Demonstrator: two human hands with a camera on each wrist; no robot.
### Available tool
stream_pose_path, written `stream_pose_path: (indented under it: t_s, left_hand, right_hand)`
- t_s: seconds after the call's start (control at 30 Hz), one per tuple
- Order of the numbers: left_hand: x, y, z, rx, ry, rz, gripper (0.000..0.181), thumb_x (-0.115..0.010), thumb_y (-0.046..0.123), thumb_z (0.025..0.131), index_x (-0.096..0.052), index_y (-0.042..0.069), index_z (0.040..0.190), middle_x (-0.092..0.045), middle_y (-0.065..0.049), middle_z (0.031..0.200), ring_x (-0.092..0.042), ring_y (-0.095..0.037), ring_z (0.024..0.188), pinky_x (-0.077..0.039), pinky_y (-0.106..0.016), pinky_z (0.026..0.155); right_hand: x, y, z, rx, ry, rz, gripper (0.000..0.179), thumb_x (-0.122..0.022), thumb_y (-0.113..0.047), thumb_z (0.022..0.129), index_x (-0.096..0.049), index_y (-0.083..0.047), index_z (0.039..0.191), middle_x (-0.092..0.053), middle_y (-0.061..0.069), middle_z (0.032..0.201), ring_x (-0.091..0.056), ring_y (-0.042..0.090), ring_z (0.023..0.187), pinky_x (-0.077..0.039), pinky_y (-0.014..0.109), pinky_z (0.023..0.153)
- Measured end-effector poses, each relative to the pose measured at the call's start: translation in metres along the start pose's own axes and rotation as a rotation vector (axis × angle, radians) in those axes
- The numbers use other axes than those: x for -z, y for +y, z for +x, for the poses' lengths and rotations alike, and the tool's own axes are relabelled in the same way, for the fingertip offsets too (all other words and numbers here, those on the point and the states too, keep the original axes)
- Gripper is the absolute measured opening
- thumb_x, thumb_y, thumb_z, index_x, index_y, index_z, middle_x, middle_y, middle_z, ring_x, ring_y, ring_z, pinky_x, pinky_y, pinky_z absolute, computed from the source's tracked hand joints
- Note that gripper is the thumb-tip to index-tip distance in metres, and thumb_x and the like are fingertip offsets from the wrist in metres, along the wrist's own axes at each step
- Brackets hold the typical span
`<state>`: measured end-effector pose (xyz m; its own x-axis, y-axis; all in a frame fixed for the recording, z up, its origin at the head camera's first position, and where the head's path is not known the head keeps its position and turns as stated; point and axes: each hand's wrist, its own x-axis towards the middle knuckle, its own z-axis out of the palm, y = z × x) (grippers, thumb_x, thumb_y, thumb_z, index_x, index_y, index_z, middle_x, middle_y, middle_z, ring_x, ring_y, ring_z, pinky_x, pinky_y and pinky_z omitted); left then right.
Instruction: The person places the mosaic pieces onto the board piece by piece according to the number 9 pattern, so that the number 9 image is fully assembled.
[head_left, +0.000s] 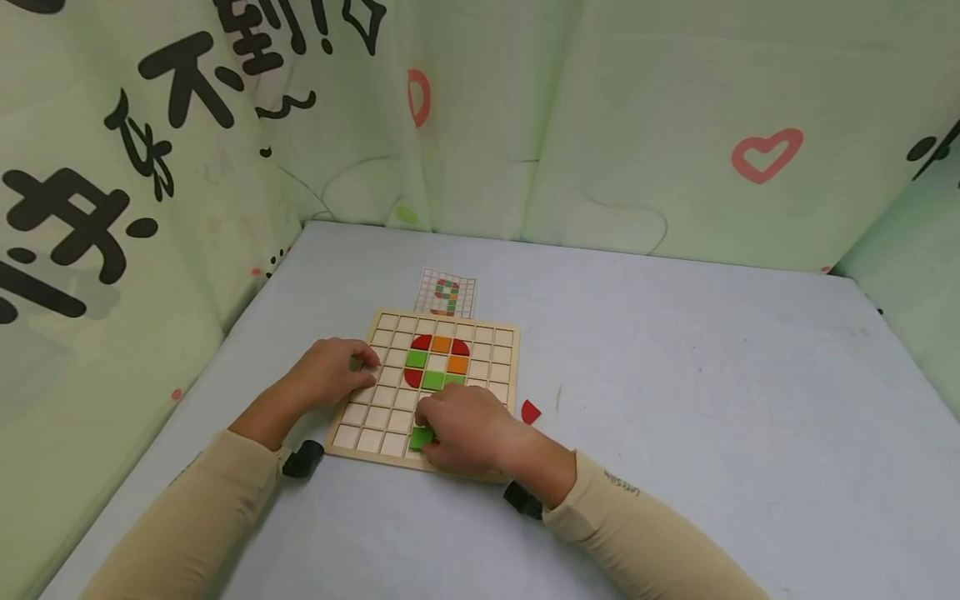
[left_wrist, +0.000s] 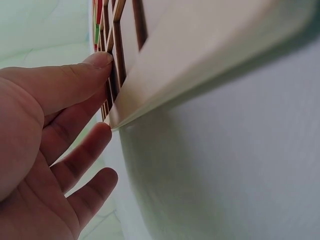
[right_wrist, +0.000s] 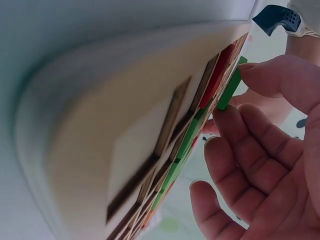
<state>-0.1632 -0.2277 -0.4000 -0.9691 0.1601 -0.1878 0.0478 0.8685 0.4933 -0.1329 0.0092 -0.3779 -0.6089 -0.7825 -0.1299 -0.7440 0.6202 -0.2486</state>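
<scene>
My right hand (head_left: pixel 472 429) pinches a green square tile (head_left: pixel 421 438) between thumb and fingertip, over the near rows of a wooden grid board (head_left: pixel 363 415). In the right wrist view, that green tile (right_wrist: pixel 231 86) stands tilted at the board's surface, close to a red piece (right_wrist: pixel 216 75). My left hand (head_left: pixel 326 371) touches the board's left edge, its fingers loosely bent; the left wrist view shows the thumb (left_wrist: pixel 99 60) against the grid side. Red rounded pieces (head_left: pixel 422 342), orange squares (head_left: pixel 442 344) and green squares (head_left: pixel 416 358) form a ring on the board. My right hand hides some cells.
A printed grid card (head_left: pixel 427 287) with a coloured pattern lies just behind the board, partly covered by it. One loose red quarter-round piece (head_left: pixel 530 412) lies right of the board on the pale table (head_left: pixel 712 400). Printed curtains (head_left: pixel 637 100) enclose the table's back and sides.
</scene>
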Motion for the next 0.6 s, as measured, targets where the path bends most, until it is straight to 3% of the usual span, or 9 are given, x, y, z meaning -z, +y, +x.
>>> stream_pose_path:
  t_s: [0.6]
  left_hand:
    - [0.0003,-0.0005,-0.0010,0.023,-0.009,-0.011,0.019,-0.072,0.016,0.092,-0.070,0.008,0.110,-0.067,-0.010,0.116,-0.057,-0.029,0.106,-0.047,-0.047,0.095]
  right_hand:
    - [-0.0041,-0.0034,0.0000,0.032,-0.009,-0.024,0.009,-0.071,-0.020,0.086,-0.067,-0.016,0.093,-0.051,-0.012,0.071,-0.049,0.010,0.072,-0.042,0.025,0.062]
